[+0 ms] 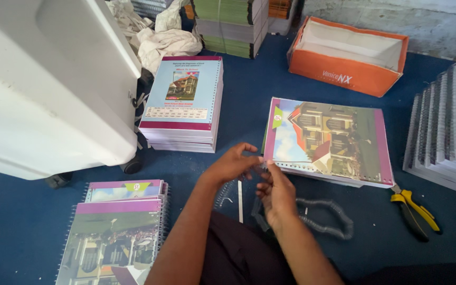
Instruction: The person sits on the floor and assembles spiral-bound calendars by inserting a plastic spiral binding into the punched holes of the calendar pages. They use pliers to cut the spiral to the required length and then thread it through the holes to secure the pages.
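- Head view: my left hand (233,163) and right hand (274,191) pinch a thin wire coil (262,168) together.
- The coil touches the punched edge of the unbound book (327,140) on the blue floor (17,211).
- Yellow pliers (415,211) lie near the book.

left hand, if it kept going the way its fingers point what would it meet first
The left hand points right, toward the punched edge of the house-picture notebook. It would likely meet that edge first, though depth is hard to judge.
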